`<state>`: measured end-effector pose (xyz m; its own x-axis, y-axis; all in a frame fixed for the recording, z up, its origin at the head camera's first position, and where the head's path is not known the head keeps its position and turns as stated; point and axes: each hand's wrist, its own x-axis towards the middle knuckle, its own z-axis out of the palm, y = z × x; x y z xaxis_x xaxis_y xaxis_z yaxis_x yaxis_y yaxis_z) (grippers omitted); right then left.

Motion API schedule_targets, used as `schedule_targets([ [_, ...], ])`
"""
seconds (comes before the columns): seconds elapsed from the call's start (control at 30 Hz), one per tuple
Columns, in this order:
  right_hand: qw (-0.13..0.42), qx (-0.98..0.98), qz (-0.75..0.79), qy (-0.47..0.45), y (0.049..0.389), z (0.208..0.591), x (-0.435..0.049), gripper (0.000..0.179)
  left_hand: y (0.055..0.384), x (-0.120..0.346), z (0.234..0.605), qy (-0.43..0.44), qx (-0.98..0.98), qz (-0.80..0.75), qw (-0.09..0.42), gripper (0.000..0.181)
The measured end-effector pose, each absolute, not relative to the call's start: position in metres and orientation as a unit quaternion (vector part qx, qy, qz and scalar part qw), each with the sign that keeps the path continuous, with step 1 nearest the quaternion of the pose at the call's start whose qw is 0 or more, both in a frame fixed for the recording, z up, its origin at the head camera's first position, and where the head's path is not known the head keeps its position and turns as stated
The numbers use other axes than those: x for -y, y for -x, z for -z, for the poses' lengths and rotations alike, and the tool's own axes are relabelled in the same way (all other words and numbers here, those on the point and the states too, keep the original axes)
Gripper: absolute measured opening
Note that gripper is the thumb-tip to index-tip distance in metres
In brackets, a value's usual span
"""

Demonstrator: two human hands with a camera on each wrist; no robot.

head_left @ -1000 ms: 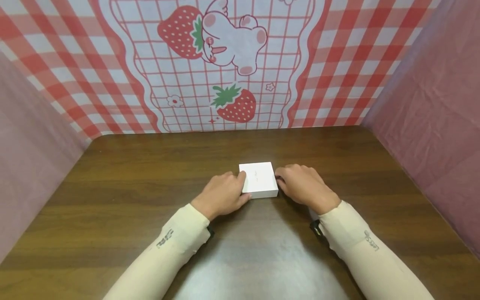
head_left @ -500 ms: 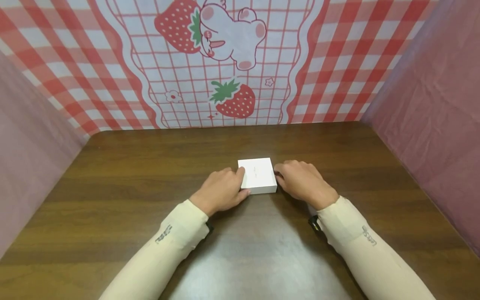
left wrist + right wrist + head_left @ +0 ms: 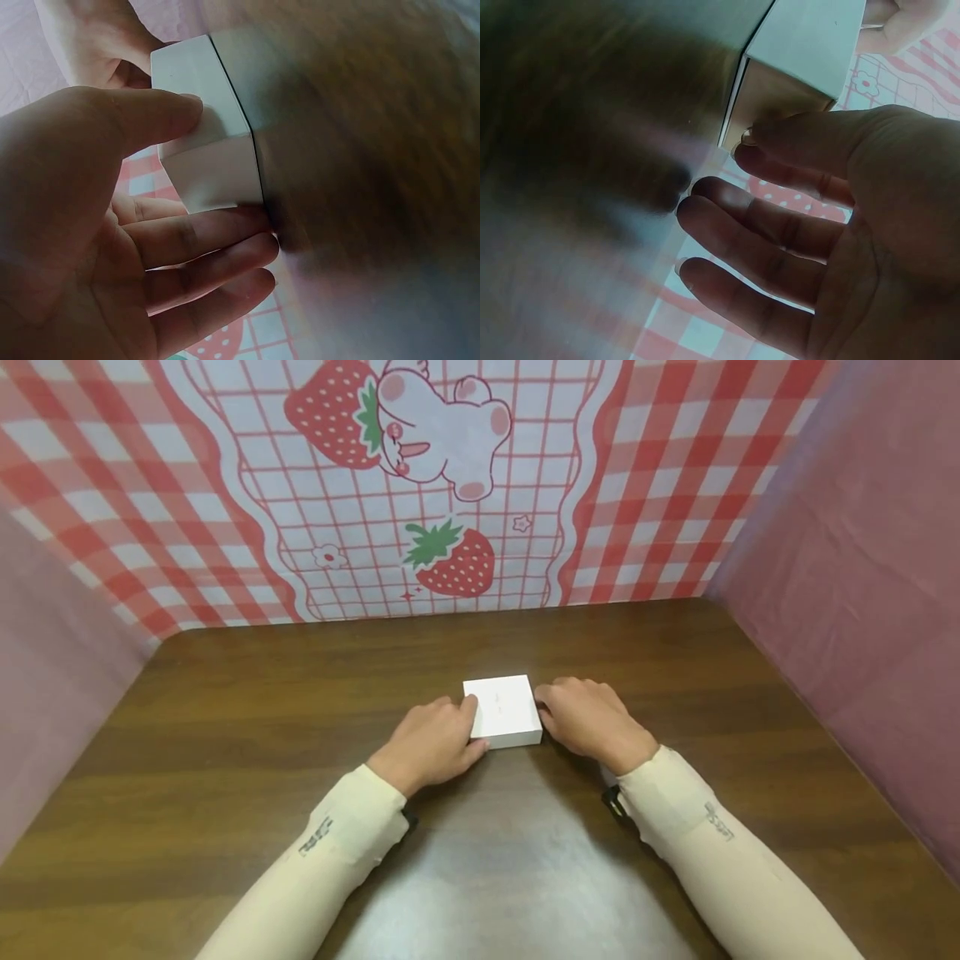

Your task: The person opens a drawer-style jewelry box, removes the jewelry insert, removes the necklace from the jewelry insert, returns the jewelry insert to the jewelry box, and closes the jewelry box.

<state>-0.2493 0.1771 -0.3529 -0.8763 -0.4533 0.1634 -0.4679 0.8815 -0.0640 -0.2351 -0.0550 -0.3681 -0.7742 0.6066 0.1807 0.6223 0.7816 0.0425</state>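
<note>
A small flat white box lies on the wooden table with faint marks on its top. My left hand holds its left end. In the left wrist view the left thumb presses the near long side, and the index finger is partly hidden behind the box. At the right end, my right hand has its thumb and index fingertips together against the short side, low by the bottom edge. Whether they pinch anything there cannot be made out. The other right fingers are loosely bent and apart from the box.
The brown table stretches around both hands. A red-and-white checked cloth with strawberry drawings hangs behind it, and pink cloth hangs at the sides. A dark band sits at the right wrist.
The head view has shifted slightly, so the whole scene sits a little further left. Both hands and the box keep nearly the same places relative to each other.
</note>
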Motion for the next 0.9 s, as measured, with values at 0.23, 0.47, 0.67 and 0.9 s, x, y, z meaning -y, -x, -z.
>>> schedule_targets([
  [0.23,0.068,0.967,-0.046,-0.24,0.2494,0.3535,-0.1756,0.007,0.2347,0.0553,0.3706,0.321,0.943,0.053,0.074,0.044],
  [0.47,0.071,0.968,-0.046,-0.237,0.2542,0.3517,-0.176,0.009,0.2366,0.0551,0.3678,0.326,0.94,0.048,0.084,0.044],
  [0.67,0.063,0.97,-0.042,-0.231,0.2552,0.3485,-0.1756,0.009,0.2377,0.0545,0.3658,0.328,0.94,0.045,0.08,0.044],
  [0.9,0.055,0.973,-0.043,-0.221,0.2544,0.353,-0.1749,0.012,0.2355,0.0549,0.3691,0.326,0.941,0.049,0.076,0.044],
])
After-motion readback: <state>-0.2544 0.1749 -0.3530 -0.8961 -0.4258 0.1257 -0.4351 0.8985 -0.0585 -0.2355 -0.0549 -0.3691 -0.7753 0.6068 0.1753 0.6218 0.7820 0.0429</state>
